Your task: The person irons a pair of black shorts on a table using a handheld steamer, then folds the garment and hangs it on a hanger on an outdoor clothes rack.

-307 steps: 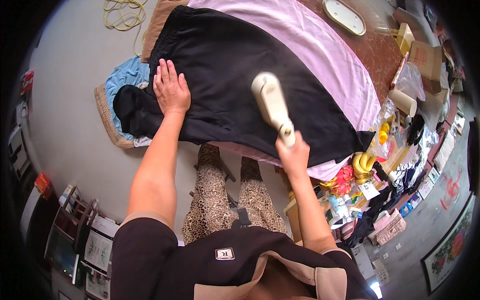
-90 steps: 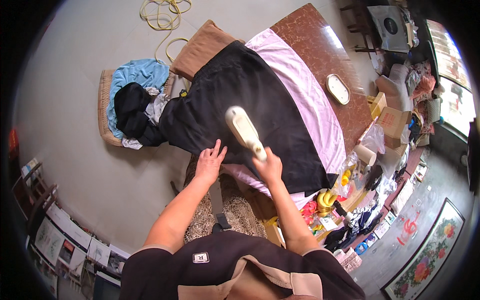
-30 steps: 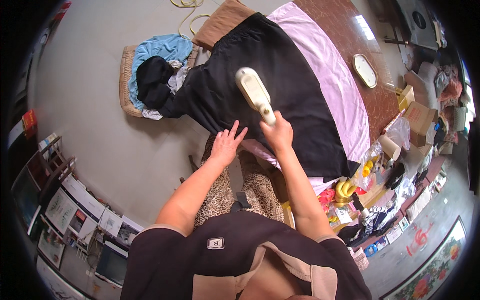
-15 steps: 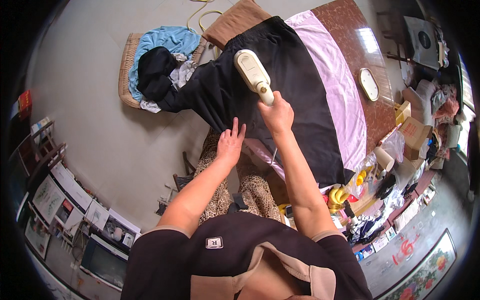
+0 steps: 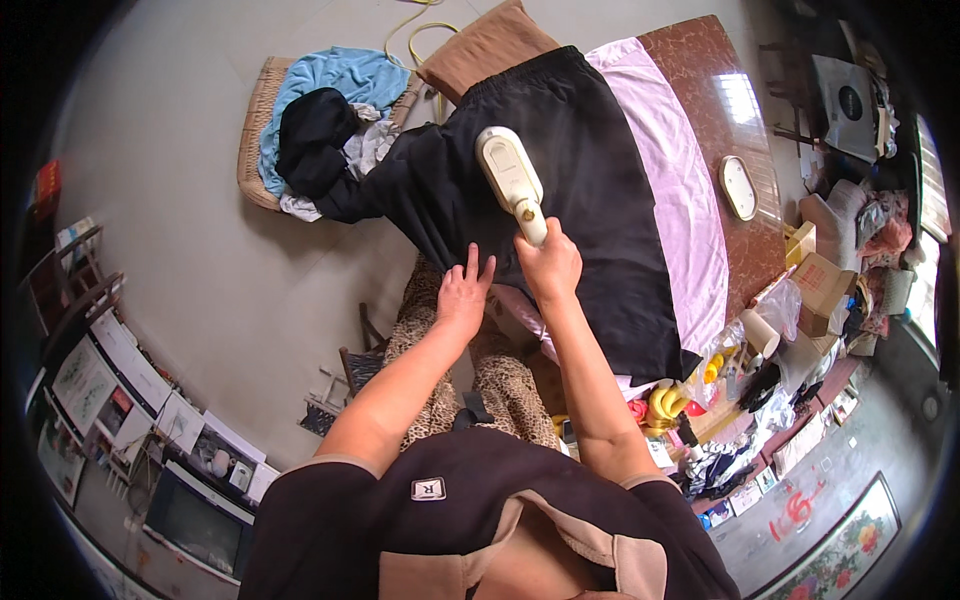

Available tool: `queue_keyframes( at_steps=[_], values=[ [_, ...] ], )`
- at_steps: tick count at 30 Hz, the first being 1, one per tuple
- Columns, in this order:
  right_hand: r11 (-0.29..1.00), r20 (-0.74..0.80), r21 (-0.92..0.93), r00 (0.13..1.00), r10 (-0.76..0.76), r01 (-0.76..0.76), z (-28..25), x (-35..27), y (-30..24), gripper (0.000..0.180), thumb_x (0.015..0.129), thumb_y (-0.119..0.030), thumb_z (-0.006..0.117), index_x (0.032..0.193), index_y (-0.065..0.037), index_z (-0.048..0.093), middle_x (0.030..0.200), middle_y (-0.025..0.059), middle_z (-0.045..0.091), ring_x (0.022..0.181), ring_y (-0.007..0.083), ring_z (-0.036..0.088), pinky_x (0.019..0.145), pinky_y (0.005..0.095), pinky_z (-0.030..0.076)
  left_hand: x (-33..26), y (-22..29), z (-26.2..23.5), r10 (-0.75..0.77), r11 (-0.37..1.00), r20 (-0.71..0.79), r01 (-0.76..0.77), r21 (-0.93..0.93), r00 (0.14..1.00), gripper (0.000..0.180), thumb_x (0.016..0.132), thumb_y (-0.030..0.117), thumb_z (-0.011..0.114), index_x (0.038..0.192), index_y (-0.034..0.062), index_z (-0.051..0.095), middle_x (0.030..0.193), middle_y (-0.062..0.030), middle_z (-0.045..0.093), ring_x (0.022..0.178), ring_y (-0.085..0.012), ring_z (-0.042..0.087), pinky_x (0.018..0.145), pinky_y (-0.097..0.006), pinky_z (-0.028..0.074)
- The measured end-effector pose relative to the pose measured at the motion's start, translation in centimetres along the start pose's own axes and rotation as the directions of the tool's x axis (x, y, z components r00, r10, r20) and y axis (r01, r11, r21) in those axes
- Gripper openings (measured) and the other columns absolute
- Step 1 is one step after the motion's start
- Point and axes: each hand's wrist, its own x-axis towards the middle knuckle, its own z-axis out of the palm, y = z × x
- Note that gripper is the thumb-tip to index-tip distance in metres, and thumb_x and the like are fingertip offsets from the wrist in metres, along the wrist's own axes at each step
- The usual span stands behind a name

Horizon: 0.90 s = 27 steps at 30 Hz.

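Observation:
My right hand (image 5: 550,268) is wrapped round the handle of a cream handheld garment steamer (image 5: 512,175). Its head rests on, or just above, black elastic-waisted trousers (image 5: 610,250), whose waistband points away from me. Most of the black cloth lies flat, while its left part hangs in folds over the table's near-left edge. At that edge my left hand (image 5: 464,298) lies on the folds with fingers spread, gripping nothing. Under the trousers is a pale pink cloth (image 5: 665,165), spread over a glossy brown-red table (image 5: 695,90).
A wicker chair (image 5: 256,150) at the left bears a blue cloth (image 5: 340,75) and crumpled black garments (image 5: 312,140). An oval white tray (image 5: 739,188) sits on the table. Bananas (image 5: 664,406), plastic bags and a cardboard box (image 5: 822,290) crowd the right. A yellow cord (image 5: 412,45) trails behind a brown cushion (image 5: 485,48).
The steamer in my right hand has slid a little toward me over the black trousers. My left hand stays at about the same spot. The whole view has shifted slightly.

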Motion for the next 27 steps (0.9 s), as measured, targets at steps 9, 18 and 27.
queue_keyframes(
  at_steps=[9,18,27],
  values=[
    [0.994,0.098,-0.083,0.992,0.083,-0.075,-0.8,-10.2,5.6,0.035,0.079,-0.035,0.074,0.088,-0.007,0.055,0.075,0.0225,0.067,0.072,0.0431,0.067,0.063,0.0527,0.052,-0.6,-1.1,0.5,0.018,1.0,0.027,-0.017,-0.019,0.999,0.067,0.088,0.009,0.058,0.152,0.0214,0.042,0.162,-0.0187,0.021,0.108,-0.0249,0.054,0.102,-0.034,0.044],
    [0.998,-0.034,-0.055,0.998,-0.045,0.043,-0.8,-1.1,0.8,0.032,0.079,-0.032,0.072,0.092,-0.009,0.054,0.077,0.0195,0.068,0.074,0.0415,0.067,0.064,0.0522,0.053,-0.6,-1.5,0.0,0.043,0.997,0.004,-0.043,-0.056,0.999,0.069,0.086,0.007,0.059,0.151,0.0203,0.042,0.161,-0.0172,0.025,0.11,-0.0258,0.054,0.104,-0.036,0.044],
    [0.973,0.103,-0.067,0.968,0.227,-0.221,-6.8,-15.4,11.3,0.03,0.075,-0.027,0.078,0.09,-0.006,0.062,0.076,0.0211,0.068,0.074,0.0378,0.069,0.065,0.0454,0.054,2.7,-7.0,-5.6,0.046,0.917,-0.482,-0.229,-0.327,0.875,0.046,0.086,0.016,0.066,0.132,0.0136,0.059,0.138,-0.0126,0.052,0.117,-0.0331,0.053,0.102,-0.044,0.044]
  ],
)
